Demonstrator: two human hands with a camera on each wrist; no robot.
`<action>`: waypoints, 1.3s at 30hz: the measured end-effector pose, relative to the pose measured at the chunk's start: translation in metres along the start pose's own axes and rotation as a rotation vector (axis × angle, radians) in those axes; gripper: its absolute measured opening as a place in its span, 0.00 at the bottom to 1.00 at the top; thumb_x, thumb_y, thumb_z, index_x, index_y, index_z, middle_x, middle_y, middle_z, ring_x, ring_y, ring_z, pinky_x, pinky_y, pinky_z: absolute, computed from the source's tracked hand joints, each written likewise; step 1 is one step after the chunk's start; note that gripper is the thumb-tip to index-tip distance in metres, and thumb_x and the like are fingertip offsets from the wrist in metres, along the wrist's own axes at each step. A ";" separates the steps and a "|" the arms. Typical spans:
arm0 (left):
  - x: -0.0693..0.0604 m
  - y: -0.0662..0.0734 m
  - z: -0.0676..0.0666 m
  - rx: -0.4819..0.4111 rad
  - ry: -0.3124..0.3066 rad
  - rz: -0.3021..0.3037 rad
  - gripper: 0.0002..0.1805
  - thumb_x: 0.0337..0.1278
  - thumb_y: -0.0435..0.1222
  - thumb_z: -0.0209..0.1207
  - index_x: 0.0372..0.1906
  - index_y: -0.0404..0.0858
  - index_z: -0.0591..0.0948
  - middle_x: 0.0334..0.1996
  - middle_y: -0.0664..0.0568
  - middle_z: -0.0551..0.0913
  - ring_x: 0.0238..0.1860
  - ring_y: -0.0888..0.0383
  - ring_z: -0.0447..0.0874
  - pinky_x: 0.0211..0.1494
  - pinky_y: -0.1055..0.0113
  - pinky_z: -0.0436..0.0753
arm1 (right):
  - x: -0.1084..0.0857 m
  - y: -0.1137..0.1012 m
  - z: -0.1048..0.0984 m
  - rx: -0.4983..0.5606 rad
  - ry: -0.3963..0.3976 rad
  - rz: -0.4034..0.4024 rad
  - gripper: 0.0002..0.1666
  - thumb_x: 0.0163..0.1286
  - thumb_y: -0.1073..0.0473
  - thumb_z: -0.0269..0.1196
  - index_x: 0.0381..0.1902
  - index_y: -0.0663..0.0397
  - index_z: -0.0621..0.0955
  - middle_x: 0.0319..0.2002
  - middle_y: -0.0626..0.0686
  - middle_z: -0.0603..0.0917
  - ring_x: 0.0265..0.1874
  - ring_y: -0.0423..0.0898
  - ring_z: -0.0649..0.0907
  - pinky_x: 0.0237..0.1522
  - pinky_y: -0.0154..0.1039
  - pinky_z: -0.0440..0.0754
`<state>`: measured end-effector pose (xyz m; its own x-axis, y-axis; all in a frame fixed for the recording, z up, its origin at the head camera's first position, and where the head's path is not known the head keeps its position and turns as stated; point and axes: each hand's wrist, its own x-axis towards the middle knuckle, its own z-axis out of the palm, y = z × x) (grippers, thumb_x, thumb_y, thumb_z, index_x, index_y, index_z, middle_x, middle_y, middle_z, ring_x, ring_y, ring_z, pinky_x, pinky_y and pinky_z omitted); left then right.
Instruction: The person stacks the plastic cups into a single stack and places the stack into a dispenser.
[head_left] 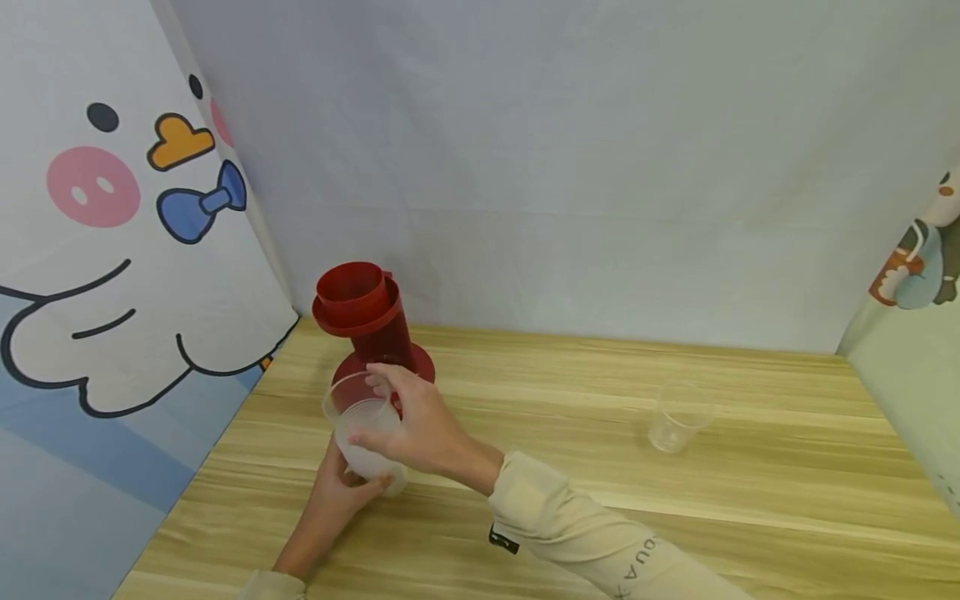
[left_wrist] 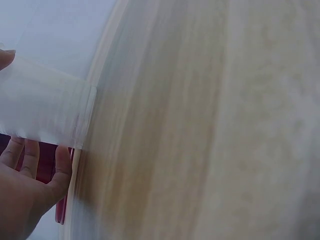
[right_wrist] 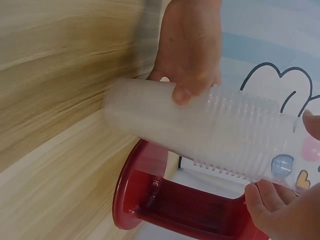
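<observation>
A tall stack of clear plastic cups (head_left: 360, 417) is held tilted above the table, with its open end up. My left hand (head_left: 337, 492) grips the lower part of the stack, its thumb across the near side. Up by the rim, my right hand (head_left: 423, 421) holds the top cup between thumb and fingers. In the right wrist view, the ridged rims of the nested cups (right_wrist: 230, 135) lie between the two hands. A red plastic stand (head_left: 356, 292) with an open round top and a wide round base stands just behind the hands.
A single clear plastic cup (head_left: 675, 425) stands on the wood-grain table (head_left: 570, 400) to the right. A white curtain (head_left: 562, 167) closes off the back. A printed cartoon panel (head_left: 112, 275) rises at the left side.
</observation>
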<state>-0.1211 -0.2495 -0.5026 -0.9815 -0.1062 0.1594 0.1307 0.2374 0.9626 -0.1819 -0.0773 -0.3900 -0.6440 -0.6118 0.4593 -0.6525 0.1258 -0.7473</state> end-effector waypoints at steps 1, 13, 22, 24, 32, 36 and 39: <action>0.000 0.000 0.000 0.003 -0.003 0.006 0.44 0.46 0.25 0.67 0.68 0.44 0.58 0.57 0.54 0.69 0.50 0.63 0.73 0.47 0.68 0.77 | -0.001 0.000 0.000 -0.004 -0.003 0.004 0.43 0.54 0.56 0.72 0.64 0.61 0.66 0.54 0.54 0.77 0.52 0.48 0.77 0.53 0.34 0.74; 0.002 -0.003 0.000 -0.019 -0.029 0.076 0.43 0.45 0.23 0.66 0.68 0.42 0.59 0.59 0.54 0.69 0.54 0.63 0.71 0.48 0.69 0.77 | -0.008 0.006 0.003 -0.084 -0.009 0.020 0.43 0.51 0.55 0.74 0.62 0.61 0.69 0.53 0.54 0.77 0.52 0.45 0.76 0.51 0.31 0.73; 0.003 -0.002 0.000 -0.018 -0.023 0.074 0.45 0.44 0.22 0.66 0.69 0.40 0.58 0.57 0.54 0.69 0.53 0.63 0.70 0.47 0.70 0.77 | -0.015 0.011 0.006 -0.082 -0.010 0.044 0.41 0.53 0.52 0.73 0.62 0.62 0.70 0.56 0.55 0.77 0.54 0.44 0.75 0.53 0.34 0.73; 0.003 -0.002 0.000 -0.017 -0.017 0.073 0.45 0.44 0.22 0.66 0.69 0.39 0.57 0.57 0.54 0.68 0.53 0.63 0.71 0.46 0.70 0.77 | -0.016 0.013 0.006 -0.076 -0.016 0.052 0.41 0.54 0.52 0.72 0.62 0.61 0.70 0.57 0.55 0.76 0.54 0.44 0.75 0.52 0.34 0.74; 0.002 -0.002 0.000 -0.025 -0.021 0.067 0.49 0.43 0.21 0.66 0.70 0.40 0.55 0.58 0.53 0.67 0.54 0.63 0.71 0.45 0.69 0.78 | -0.022 0.018 0.005 -0.033 -0.047 0.060 0.41 0.55 0.52 0.71 0.63 0.61 0.70 0.58 0.55 0.75 0.51 0.43 0.76 0.49 0.31 0.74; 0.001 -0.002 0.000 -0.018 -0.022 0.062 0.48 0.44 0.22 0.66 0.70 0.41 0.55 0.57 0.52 0.67 0.54 0.63 0.71 0.46 0.68 0.78 | -0.025 0.019 0.003 -0.017 -0.062 0.063 0.41 0.57 0.51 0.69 0.65 0.60 0.68 0.59 0.53 0.74 0.50 0.42 0.75 0.49 0.31 0.74; 0.001 -0.002 0.000 -0.008 -0.012 0.060 0.47 0.44 0.22 0.67 0.69 0.41 0.57 0.56 0.52 0.68 0.53 0.62 0.71 0.47 0.69 0.77 | -0.028 0.021 0.001 -0.010 -0.061 0.062 0.40 0.58 0.50 0.69 0.65 0.58 0.68 0.57 0.52 0.75 0.51 0.43 0.75 0.48 0.32 0.74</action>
<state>-0.1218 -0.2501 -0.5040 -0.9734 -0.0808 0.2142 0.1902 0.2355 0.9531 -0.1769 -0.0580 -0.4191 -0.6582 -0.6488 0.3818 -0.6161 0.1728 -0.7685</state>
